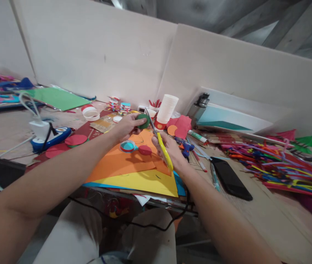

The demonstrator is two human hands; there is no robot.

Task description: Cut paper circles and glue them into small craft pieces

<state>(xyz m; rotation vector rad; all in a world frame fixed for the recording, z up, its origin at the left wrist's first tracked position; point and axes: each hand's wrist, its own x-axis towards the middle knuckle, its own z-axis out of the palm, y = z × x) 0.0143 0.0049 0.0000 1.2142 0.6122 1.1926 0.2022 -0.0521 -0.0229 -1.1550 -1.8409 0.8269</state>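
Observation:
Between the thumb and fingers of my left hand [128, 127] is a green paper circle [144, 121]. My right hand [171, 149] grips yellow-handled scissors [163, 148], their blades pointing up and away, close to the right side of the green circle. Whether the blades touch the paper I cannot tell. Below my hands lie orange paper [120, 165] and yellow paper [145, 182] on the table. A small blue-and-red ring [127, 146] and a red paper circle [145, 150] rest on the orange sheet.
Stacked paper cups [167, 110] stand behind my hands. To the right are a blue glue gun [187, 148], a black phone [231, 178] and a pile of colourful pipe cleaners [279, 165]. On the left sit red paper circles [76, 140], a blue power strip [51, 138] and green sheets [59, 97].

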